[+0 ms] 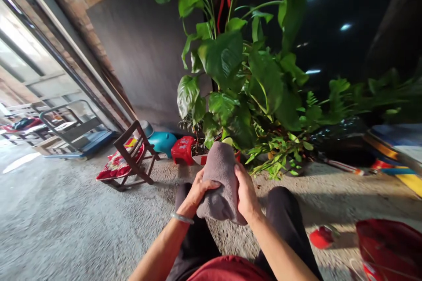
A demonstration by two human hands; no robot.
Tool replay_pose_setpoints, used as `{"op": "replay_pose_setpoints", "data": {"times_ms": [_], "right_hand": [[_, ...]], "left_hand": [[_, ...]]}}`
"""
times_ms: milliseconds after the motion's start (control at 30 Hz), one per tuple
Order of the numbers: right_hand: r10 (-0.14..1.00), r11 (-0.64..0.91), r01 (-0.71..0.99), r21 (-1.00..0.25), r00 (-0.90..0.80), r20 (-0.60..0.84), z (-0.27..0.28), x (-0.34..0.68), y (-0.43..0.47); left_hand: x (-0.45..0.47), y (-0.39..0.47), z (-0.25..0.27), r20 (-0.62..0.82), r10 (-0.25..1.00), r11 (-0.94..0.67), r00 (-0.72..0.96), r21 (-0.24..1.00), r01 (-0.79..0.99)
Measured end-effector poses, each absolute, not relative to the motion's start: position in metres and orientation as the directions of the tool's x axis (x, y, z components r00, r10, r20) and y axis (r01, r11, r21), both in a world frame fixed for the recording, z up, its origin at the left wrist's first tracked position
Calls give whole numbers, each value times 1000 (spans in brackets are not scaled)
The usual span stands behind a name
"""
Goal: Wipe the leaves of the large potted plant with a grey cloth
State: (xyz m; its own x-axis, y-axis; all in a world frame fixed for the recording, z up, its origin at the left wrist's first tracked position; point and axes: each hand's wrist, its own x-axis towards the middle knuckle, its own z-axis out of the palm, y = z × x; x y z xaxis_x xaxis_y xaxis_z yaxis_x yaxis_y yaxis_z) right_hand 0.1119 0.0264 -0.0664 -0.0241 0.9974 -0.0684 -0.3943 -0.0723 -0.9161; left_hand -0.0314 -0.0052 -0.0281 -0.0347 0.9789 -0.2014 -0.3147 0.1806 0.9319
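Note:
A folded grey-mauve towel [221, 184] is held up between my two hands, above the gap between my knees. My left hand [203, 188] grips its left side, the thumb lying across the front and a bracelet on the wrist. On the right edge, my right hand [246, 193] presses against the cloth with its fingers mostly hidden behind it. The towel is bunched at the bottom and narrows to a rounded top. Whether anything is wrapped inside cannot be seen.
Large leafy plants [231, 74] stand ahead, beside a red stool [183, 150] and a turquoise object [163, 142]. To the left are a wooden chair [132, 158] with a red cushion and a platform trolley [79, 131]. A red bag [389, 246] and small red item [321, 237] lie right.

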Motion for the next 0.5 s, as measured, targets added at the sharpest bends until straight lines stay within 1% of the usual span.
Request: {"op": "replay_pose_setpoints", "data": {"times_ms": [67,167,233,300,333,400,433,500], "right_hand": [[994,-103,-409,-907,-4,-111,-71,112,26],[998,-65,-345,-936,1,-70,-77,114,29],[999,-37,-319,-947,-22,-32,-85,120,36],[1000,-12,-312,-950,12,-17,-95,132,51],[997,-11,-315,-949,65,-33,-101,140,61],[981,-52,-352,-935,155,-113,-114,157,86],[972,-87,-383,-920,168,-162,-120,166,101],[965,-152,-445,-882,128,-231,-131,179,131]], "left_hand": [[-29,-8,-33,-230,972,201,-41,913,-354],[-22,-15,-42,-261,965,240,4,879,-412],[-17,-18,-46,-254,966,249,39,888,-387],[-15,-18,-47,-254,966,252,39,906,-339],[-16,-17,-46,-259,966,253,26,914,-317],[-19,-15,-40,-276,961,256,-32,924,-284],[-22,-13,-34,-281,957,251,-79,929,-271],[-28,-7,-19,-260,949,214,-176,946,-244]]}}
